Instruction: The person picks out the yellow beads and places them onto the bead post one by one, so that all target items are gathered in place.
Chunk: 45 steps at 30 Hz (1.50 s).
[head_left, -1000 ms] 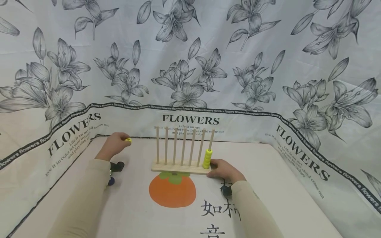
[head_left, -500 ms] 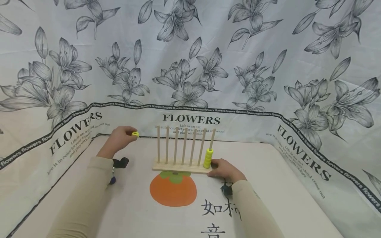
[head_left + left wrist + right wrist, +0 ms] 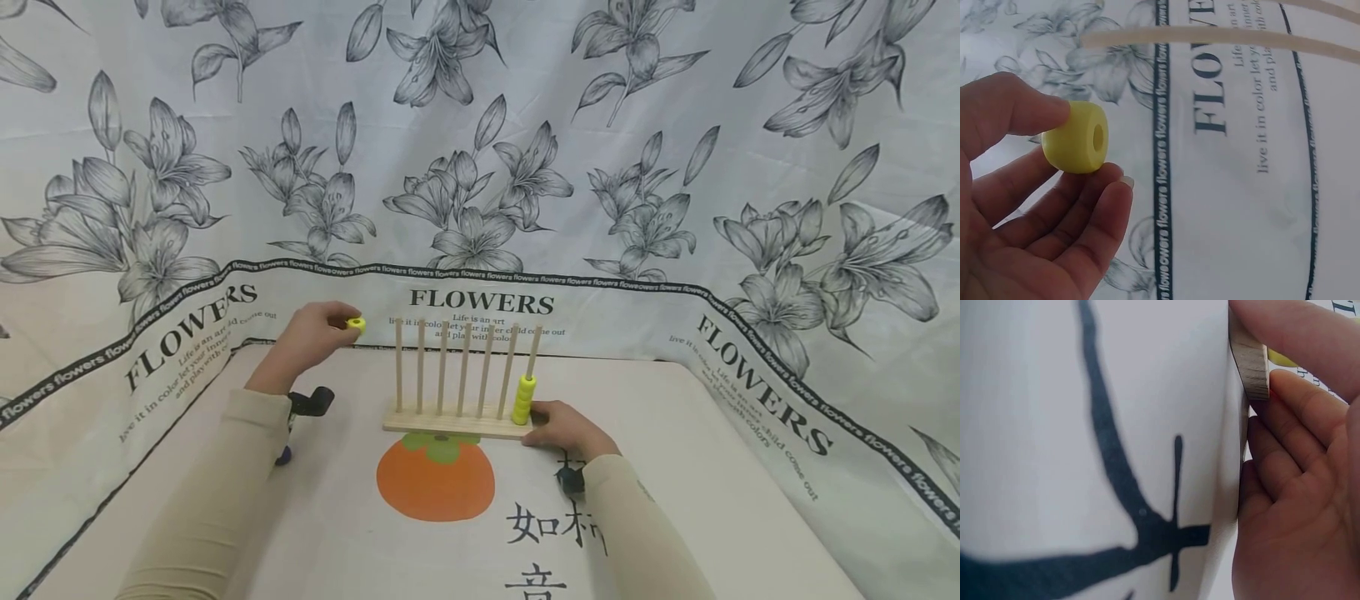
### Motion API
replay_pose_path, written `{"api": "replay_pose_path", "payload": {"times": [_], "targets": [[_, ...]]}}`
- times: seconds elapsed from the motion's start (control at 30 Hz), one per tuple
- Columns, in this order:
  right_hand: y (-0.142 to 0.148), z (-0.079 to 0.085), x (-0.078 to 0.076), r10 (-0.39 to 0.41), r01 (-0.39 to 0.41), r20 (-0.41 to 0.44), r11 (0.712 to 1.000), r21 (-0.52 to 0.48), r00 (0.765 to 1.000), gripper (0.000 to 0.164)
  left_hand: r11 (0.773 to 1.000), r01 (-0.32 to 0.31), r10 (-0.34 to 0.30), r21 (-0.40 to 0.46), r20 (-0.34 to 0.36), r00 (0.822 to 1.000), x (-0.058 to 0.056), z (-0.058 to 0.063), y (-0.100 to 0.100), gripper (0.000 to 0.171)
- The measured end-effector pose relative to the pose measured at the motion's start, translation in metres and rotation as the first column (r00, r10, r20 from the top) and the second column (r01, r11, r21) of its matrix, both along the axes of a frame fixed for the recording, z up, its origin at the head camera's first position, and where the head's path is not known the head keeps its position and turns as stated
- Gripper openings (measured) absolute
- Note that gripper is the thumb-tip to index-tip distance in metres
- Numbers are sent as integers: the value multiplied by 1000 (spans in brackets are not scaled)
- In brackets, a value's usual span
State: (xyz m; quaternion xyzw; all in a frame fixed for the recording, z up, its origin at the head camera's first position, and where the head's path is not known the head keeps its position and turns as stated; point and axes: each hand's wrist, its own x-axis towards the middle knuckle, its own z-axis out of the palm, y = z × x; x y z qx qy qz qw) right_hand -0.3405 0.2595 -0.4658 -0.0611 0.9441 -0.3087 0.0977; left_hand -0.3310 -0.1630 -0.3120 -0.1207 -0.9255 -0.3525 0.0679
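Pinching a smooth yellow bead [image 3: 1072,145] with the left hand [image 3: 309,337]: barrel-round, bored through, held in the air just left of the leftmost peg [image 3: 399,367]. Gripping the end of a grained wooden base [image 3: 450,424] with the right hand [image 3: 566,427], beside stacked yellow beads [image 3: 524,402]. Between upright wooden pegs [image 3: 464,367], narrow gaps; past both base ends, wide stretches of bench [image 3: 720,467].

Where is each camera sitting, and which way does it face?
Head: worn on the head, facing forward and down at the table and wooden rack; left hand, right hand and sleeves show.
Left wrist: worn there, facing the left hand pinching a yellow bead, with flowered cloth behind.
Right wrist: worn there, facing black lettering and the right hand holding the rack's end.
Shared: head and left wrist show that bead.
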Motion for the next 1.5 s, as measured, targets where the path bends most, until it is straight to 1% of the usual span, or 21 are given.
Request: {"api": "replay_pose_path", "payload": {"times": [0.2,0.4,0.67,0.8,1.03,1.17,1.33,1.5], "targets": [[1,-2,-2,4,-4,2,1000,-2,1000,78,999,53,-53,3,-29,998,4,13,7,41],[2,-4,-4,21,-21,-10,1000,-4,1000,77,995,99,-99,6,-26,995,8,22,15,42],[2,-2,-3,25,-25,-19,1000,3,999,77,990,136,-133,49,-44,990,10,32,32,42],[2,-1,-3,29,-29,-17,1000,0,999,77,986,151,-147,65,-60,987,10,33,41,42],[1,-1,-2,28,-28,-14,1000,7,999,79,981,171,-167,93,-51,985,11,36,58,42],[1,0,-2,17,-16,-10,1000,14,1000,79,978,181,-175,102,-58,983,11,36,66,42],[1,-1,-3,17,-17,-8,1000,16,1000,78,971,195,-190,136,-52,980,9,35,78,42],[1,0,-2,30,-30,-13,1000,6,999,78,968,216,-209,129,-68,976,7,33,90,43]]}}
